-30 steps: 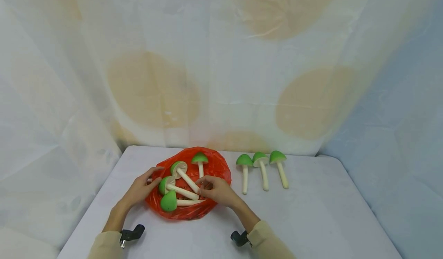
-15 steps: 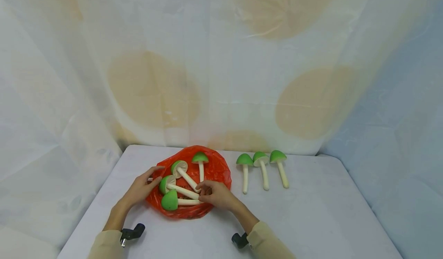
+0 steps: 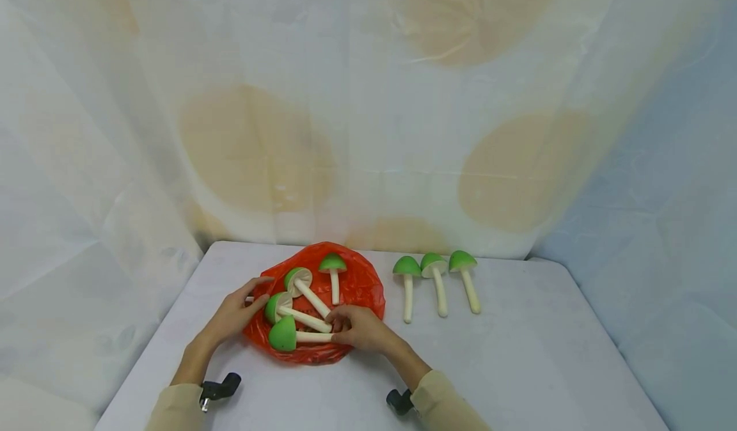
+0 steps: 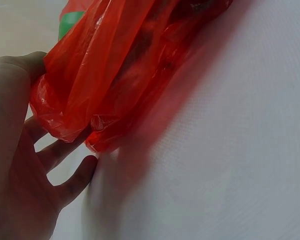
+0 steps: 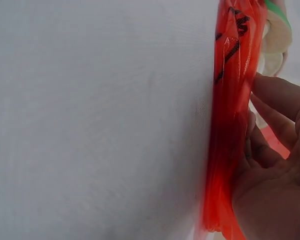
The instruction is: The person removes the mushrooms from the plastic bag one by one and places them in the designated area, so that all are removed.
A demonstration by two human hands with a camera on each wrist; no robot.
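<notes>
- Gripping the left rim of the red bag [image 3: 366, 284]: left hand [image 3: 237, 311], thumb on 1 side of the bunched plastic, fingers on the other.
- Right hand [image 3: 361, 329] over the bag's near right rim, fingers curled, grip narrow. Fingertips meet the stem end of the nearest mushroom [image 3: 283, 334]; cannot tell whether they pinch it, as the hand hides that end.
- Nearest mushroom lies inside the bag along its near side, cap left, stem pointing right, cap against the mushroom behind [image 3: 278, 306].
- Risk: 2 other stem ends sit close to the right fingers; a hasty lift could knock or drag those along.
- Risk: bag film looks thin and slack. Catching rim with stem could fold it over or spill the contents; a loosened left hand would make that likelier.
- Risk: smooth stem held only by its tip might swing or slip, cap being the bulkier end.
- Count: 7 mushrooms, 4 in the bag, 3 in a row [image 3: 440, 293] on the white table [image 3: 518, 360]; 1 bag; 2 hands; 2 black wrist devices [image 3: 221, 389].
</notes>
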